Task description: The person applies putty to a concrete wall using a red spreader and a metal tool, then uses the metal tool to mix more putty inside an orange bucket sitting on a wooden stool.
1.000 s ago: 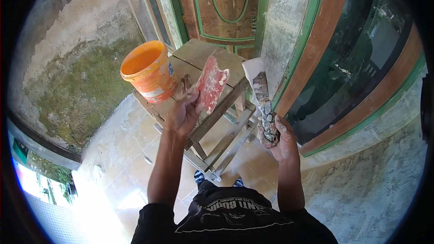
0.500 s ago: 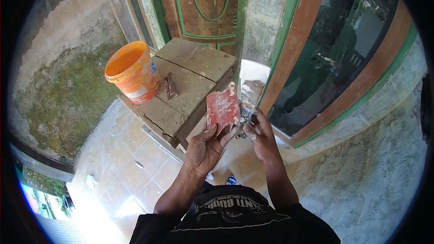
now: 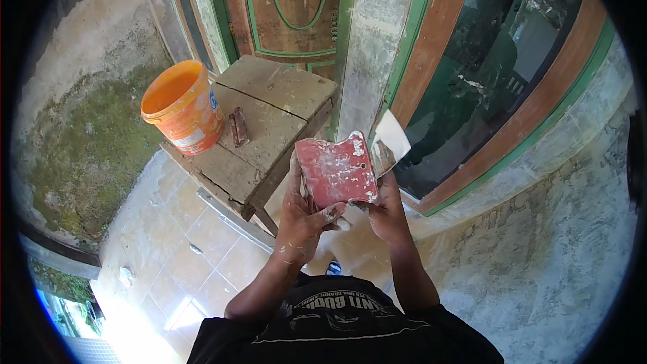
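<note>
A flat red plastic plate (image 3: 337,172), smeared with white residue, is held up in front of my chest. My left hand (image 3: 298,229) grips it at its lower left edge, the thumb across the near edge and fingers behind. Just right of the plate, a scraper (image 3: 392,138) with a broad pale blade tilts up and to the right. My right hand (image 3: 389,216) is closed around its lower part, close against the plate's right edge. The plate hides most of the scraper's handle and several right fingers. Whitish smears coat my fingers.
A worn wooden table (image 3: 269,104) stands ahead to the left, bearing an orange bucket (image 3: 185,111) and a small brownish block-like object (image 3: 238,128). Beyond are a brown door (image 3: 300,7) and, at right, a wood-framed window (image 3: 485,87). A rough grey wall (image 3: 526,269) curves along the right.
The red plate has turned so its broad face shows more fully. The scraper has tilted to the right, and its lower part has gone behind the plate. The view has shifted slightly.
</note>
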